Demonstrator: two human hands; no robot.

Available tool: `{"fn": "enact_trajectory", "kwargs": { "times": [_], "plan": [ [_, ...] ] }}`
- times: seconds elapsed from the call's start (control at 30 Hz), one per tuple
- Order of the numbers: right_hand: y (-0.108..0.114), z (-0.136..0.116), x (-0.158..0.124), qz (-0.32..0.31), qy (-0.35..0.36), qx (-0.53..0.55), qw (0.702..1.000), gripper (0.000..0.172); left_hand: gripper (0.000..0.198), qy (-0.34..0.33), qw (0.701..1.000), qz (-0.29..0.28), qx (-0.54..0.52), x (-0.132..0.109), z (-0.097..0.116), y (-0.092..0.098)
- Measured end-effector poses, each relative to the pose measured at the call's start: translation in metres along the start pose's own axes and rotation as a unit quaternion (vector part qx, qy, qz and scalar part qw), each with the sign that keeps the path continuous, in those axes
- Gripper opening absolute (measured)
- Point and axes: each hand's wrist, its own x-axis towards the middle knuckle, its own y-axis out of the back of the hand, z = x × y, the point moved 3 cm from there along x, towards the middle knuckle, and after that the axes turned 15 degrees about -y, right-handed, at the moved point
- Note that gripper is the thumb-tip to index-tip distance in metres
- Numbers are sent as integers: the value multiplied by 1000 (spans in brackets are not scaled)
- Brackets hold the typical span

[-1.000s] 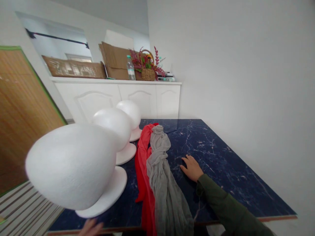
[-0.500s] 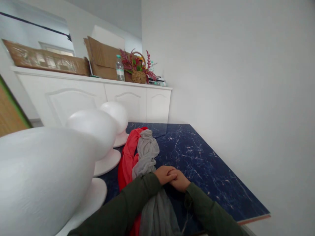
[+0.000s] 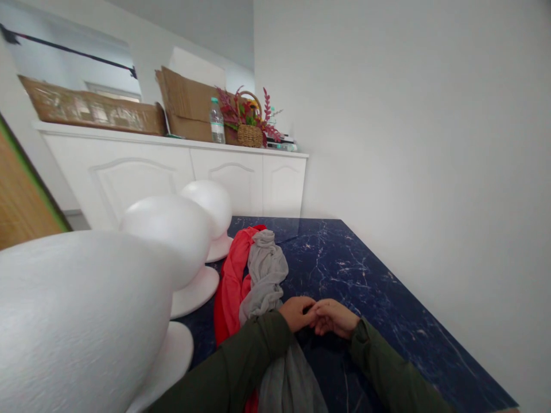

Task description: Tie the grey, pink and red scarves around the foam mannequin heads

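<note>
My left hand and my right hand meet at the fingertips above the front of the dark blue marbled tabletop. Neither holds anything that I can see. The left thumb and fingers are a little apart; the right fingers are loosely bent, partly overlapping the left ones. A grey scarf runs lengthwise beneath my left wrist, bunched at its far end and spread flat nearer me. Along its left side lies a red scarf, partly covered by my left sleeve.
White mannequin heads stand in a row on the left: a near one, a middle one and a far one. Behind is a white cabinet bearing cardboard boxes, a bottle and a flower basket. A wall borders the right.
My hands have loosened from a clasp, and my right hand has drawn away to the right. The view has shifted slightly left. The scarves lie as before.
</note>
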Motion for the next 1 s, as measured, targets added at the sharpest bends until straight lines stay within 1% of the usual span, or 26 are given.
{"fn": "enact_trajectory", "kwargs": {
  "times": [0.13,0.4,0.67,0.73,0.8,0.83,0.9,0.97,1.0],
  "plan": [
    [-2,0,1,19,-9,-29,999,21,24,5,1000,-2,-10,0,0,0],
    [-4,-1,-2,26,-19,-47,998,23,25,10,1000,-5,-20,-2,3,1],
    [-2,0,2,14,-30,-47,998,27,20,6,1000,-22,18,-2,2,-1],
    [0,0,2,19,-25,-33,999,28,24,3,999,-12,32,-1,7,1],
    [1,0,3,20,-15,-14,1000,26,34,-7,996,17,83,0,24,9],
    [1,0,3,19,-5,-4,1000,24,40,-18,992,34,120,0,38,16],
    [0,-2,2,17,27,12,999,20,47,-49,979,57,189,-6,73,32],
    [-1,-2,1,22,42,18,999,18,50,-96,972,50,207,-26,111,46],
    [-2,-2,0,29,37,20,999,19,51,-129,972,31,196,-42,126,51]
  ]
}}
